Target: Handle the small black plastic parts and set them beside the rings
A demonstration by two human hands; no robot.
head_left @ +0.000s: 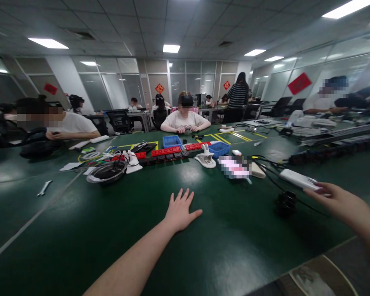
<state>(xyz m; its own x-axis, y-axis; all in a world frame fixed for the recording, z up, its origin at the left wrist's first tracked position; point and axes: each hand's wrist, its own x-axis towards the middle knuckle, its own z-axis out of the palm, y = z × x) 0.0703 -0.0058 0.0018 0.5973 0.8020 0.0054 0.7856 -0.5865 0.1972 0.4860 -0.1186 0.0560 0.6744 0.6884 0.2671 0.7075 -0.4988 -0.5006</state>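
Note:
My left hand (181,210) lies on the green tabletop (111,246) with its fingers spread, holding nothing. Over on the right, my right hand (336,197) has its thumb and fingers at the near end of a white oblong device (297,178), gripping it there. The device's exact kind cannot be made out. Close below it sits a black coil of cable (285,203), with dark cords running past. A pixelated pink packet (235,167) and a white clip-like stand (206,157) lie beyond my left hand.
Blue trays (219,149) and a row of red sockets (166,151) cross the table's middle. To the left are a metal bowl (107,172) of cables and a wrench (45,188). Across the table, a person in a headset (185,119) sits; other people work around.

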